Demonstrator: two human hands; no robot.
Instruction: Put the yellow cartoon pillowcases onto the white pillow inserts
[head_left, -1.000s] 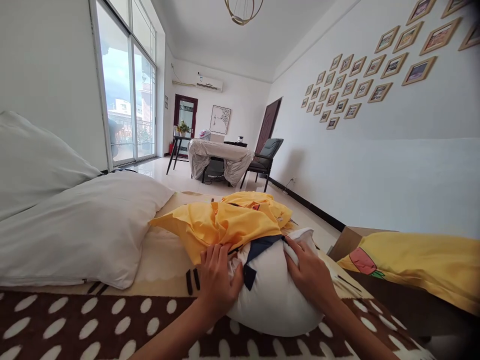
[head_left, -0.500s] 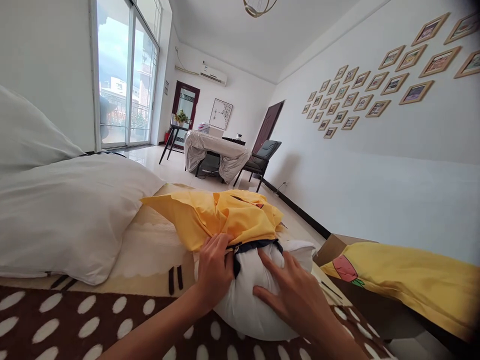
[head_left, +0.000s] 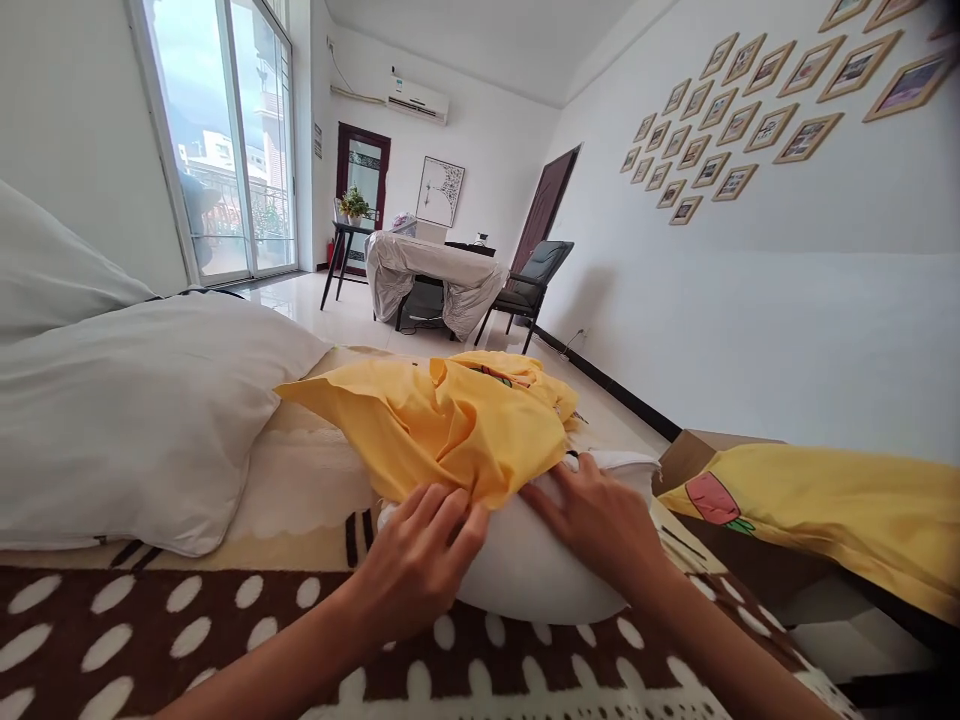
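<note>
A yellow pillowcase [head_left: 465, 420] lies crumpled over the far end of a white pillow insert [head_left: 547, 575]. My left hand [head_left: 427, 560] is closed on the near edge of the pillowcase, with its fingers curled over the cloth. Stretched across the top of the insert is my right hand [head_left: 607, 520]; its fingertips reach the pillowcase's right edge and are partly hidden there. A small dark bit of that edge shows beside the right fingers. The insert rests on a brown and cream patterned blanket.
White cushions [head_left: 150, 420] lie on the left. At the right, another yellow pillow [head_left: 832, 510] with a carrot print lies over a cardboard box [head_left: 697, 455]. A covered table [head_left: 427, 260] and a black chair [head_left: 532, 285] stand farther back.
My left hand has pulled the pillowcase's edge nearer over the insert, covering the dark opening seen before. My right hand has shifted to the right edge of the cloth. The view has tilted down.
</note>
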